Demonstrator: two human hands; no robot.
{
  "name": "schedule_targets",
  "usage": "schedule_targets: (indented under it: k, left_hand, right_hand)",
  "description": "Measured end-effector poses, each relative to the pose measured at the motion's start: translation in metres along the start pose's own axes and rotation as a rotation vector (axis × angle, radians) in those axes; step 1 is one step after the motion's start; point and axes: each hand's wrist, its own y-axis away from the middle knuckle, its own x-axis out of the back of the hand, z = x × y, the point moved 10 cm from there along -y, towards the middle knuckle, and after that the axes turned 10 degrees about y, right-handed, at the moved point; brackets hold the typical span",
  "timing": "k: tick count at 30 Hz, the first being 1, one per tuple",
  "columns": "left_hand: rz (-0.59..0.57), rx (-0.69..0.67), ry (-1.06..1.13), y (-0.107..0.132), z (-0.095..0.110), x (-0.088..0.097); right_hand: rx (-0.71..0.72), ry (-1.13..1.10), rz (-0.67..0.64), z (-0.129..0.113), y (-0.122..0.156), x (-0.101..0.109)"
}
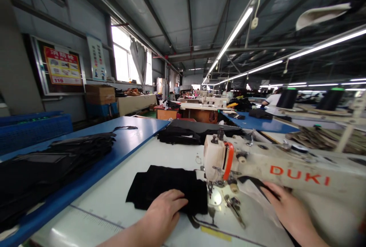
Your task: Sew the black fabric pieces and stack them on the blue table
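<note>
A black fabric piece (168, 186) lies on the pale table of the sewing machine (297, 170), its right edge beside the needle plate (215, 197). My left hand (167, 209) rests on the near part of this cloth, fingers loosely bent and laid over it. Under the machine's arm, my right hand (288, 209) pinches a black fabric piece with a white backing (257, 197) between thumb and fingers. The presser foot area sits between my two hands. My right fingertips are partly hidden behind the cloth.
Black cut pieces (183, 134) lie behind the machine head. More dark fabric (63, 159) is piled on the blue table (143, 125) at left. Thread cones (287, 98) stand at right near olive cloth (311, 138). A person (176, 91) stands far back.
</note>
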Motion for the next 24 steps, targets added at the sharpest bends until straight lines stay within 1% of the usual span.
schedule_targets:
  k: [4, 8, 11, 13, 15, 17, 18, 20, 24]
  left_hand:
    - [0.003, -0.024, -0.025, 0.001, 0.0, -0.003]
    - [0.004, -0.044, -0.033, 0.001, 0.0, -0.005]
    - [-0.01, -0.067, -0.043, 0.001, 0.002, -0.005]
    - [-0.022, -0.091, -0.051, 0.0, 0.004, -0.005]
    - [-0.038, -0.123, -0.056, -0.001, 0.007, -0.007]
    - [-0.059, -0.159, -0.062, -0.003, 0.011, -0.011]
    - [-0.069, -0.179, -0.067, -0.005, 0.013, -0.014]
    - [-0.091, -0.22, -0.08, -0.01, 0.018, -0.021]
    - [-0.142, -0.268, -0.08, -0.023, 0.03, -0.038]
  right_hand:
    - [0.106, -0.089, -0.065, -0.028, 0.026, 0.008]
    - [0.248, -0.132, -0.076, -0.067, 0.046, 0.018]
    - [0.383, -0.188, -0.094, -0.108, 0.058, 0.027]
    - [0.488, -0.238, -0.127, -0.142, 0.067, 0.032]
    - [0.597, -0.267, -0.201, -0.176, 0.076, 0.032]
    - [0.69, -0.277, -0.24, -0.202, 0.084, 0.03]
    - [0.714, -0.271, -0.243, -0.21, 0.086, 0.029]
    - [0.724, -0.236, -0.253, -0.214, 0.087, 0.021]
    - [0.694, -0.139, -0.304, -0.198, 0.086, 0.005]
